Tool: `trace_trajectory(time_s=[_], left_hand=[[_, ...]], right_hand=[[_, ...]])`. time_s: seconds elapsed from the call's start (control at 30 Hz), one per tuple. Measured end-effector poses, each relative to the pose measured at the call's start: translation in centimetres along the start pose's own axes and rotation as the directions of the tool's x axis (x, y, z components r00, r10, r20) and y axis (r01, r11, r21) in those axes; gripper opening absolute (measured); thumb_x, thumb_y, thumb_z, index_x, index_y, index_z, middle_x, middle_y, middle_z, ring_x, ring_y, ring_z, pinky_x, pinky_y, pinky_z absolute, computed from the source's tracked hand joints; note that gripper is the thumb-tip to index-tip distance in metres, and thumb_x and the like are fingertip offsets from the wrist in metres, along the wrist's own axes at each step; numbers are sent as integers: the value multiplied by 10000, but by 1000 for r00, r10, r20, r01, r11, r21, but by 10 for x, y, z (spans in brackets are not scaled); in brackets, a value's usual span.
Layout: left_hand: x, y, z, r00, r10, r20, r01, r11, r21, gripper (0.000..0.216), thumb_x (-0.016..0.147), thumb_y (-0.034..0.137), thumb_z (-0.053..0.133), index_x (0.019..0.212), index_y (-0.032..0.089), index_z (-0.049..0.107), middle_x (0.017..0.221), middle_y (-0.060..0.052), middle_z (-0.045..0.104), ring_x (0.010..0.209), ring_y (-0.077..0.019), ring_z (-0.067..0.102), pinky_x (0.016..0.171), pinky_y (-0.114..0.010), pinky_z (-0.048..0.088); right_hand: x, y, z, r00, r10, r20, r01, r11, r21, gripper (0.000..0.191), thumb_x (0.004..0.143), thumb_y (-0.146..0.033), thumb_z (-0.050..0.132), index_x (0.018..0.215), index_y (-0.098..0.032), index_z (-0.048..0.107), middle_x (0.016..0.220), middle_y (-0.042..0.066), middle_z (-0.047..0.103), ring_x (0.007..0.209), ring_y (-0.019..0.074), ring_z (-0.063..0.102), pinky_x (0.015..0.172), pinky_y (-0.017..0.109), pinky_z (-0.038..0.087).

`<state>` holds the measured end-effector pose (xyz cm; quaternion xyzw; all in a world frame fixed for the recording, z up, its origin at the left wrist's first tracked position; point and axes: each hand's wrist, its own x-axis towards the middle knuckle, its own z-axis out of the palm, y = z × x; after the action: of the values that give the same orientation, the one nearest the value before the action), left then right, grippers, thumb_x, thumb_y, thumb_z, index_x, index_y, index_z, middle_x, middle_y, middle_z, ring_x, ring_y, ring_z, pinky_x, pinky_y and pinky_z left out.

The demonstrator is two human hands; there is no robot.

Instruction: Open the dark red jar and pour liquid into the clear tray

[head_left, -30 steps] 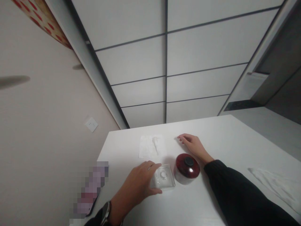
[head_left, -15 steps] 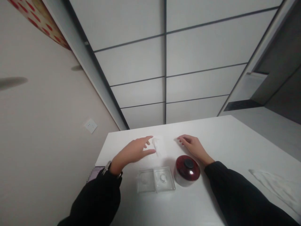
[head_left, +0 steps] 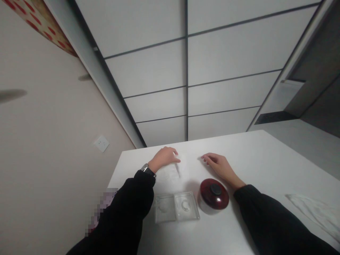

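Observation:
My left hand [head_left: 165, 156] is at the far part of the white table, its thumb and forefinger curved with a gap between them. Just under and beside its fingertips lies a thin whitish, partly see-through piece [head_left: 174, 172], whose kind I cannot make out; touching or not is unclear. My right hand [head_left: 216, 163] rests on the tabletop, loosely curled, with fingertips a little apart and nothing visible in it. Nearer to me stands a round pot-like container [head_left: 213, 196] with a dark red lid and black knob. Left of it sits a clear, square two-part case [head_left: 175, 207], opened flat, with a ring-shaped form in its right half.
A white cloth [head_left: 313, 212] lies at the right of the table [head_left: 239, 145]. White sliding panels [head_left: 159, 71] rise behind the far edge. On the left wall is a socket [head_left: 101, 143]. A pixelated purplish patch [head_left: 102, 209] shows by the table's left edge.
My left hand has moved away from me, its fingers curling in beside the thin whitish piece. My right hand stays in place. The view has shifted slightly.

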<state>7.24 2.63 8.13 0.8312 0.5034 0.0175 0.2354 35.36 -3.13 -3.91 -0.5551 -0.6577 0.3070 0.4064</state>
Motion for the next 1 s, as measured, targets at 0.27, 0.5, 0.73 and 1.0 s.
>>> trace_trajectory(time_s=[0.27, 0.5, 0.73, 1.0], left_hand=[[-87, 43, -32, 940, 91, -329, -173, 958, -229, 296, 958, 306, 797, 1241, 230, 753, 1089, -51, 847, 1046, -246, 805, 950, -364, 643], [-157, 58, 9, 725, 282, -629, -387, 922, -32, 310, 1038, 461, 728, 1245, 232, 751, 1129, -52, 857, 1009, -233, 832, 947, -369, 673], [-167, 55, 36, 615, 368, -697, -456, 888, 66, 277, 1092, 440, 627, 1242, 218, 696, 1110, -71, 850, 1005, -210, 831, 896, -325, 687], [-170, 54, 54, 817, 346, -462, -367, 929, 46, 234, 984, 252, 805, 1180, 232, 679, 1080, -29, 818, 954, -237, 812, 836, -343, 673]], right_hand=[[-1, -2, 0, 1000, -9, -6, 9, 1000, -6, 410, 1076, -561, 611, 1055, -178, 755, 965, 39, 777, 862, 188, 735, 865, 394, 602], [-2, -4, -1, 1000, -14, -11, 14, 1000, -14, 436, 1072, -583, 603, 1064, -177, 760, 968, 45, 783, 869, 193, 740, 881, 405, 600], [-3, -2, -1, 1000, -15, -12, 15, 1000, -23, 441, 1077, -586, 591, 1060, -177, 755, 973, 46, 779, 868, 192, 737, 872, 402, 599], [-1, 1, 0, 1000, -23, -13, 22, 999, -25, 452, 1068, -602, 597, 1045, -180, 758, 953, 41, 779, 874, 196, 738, 881, 405, 596]])
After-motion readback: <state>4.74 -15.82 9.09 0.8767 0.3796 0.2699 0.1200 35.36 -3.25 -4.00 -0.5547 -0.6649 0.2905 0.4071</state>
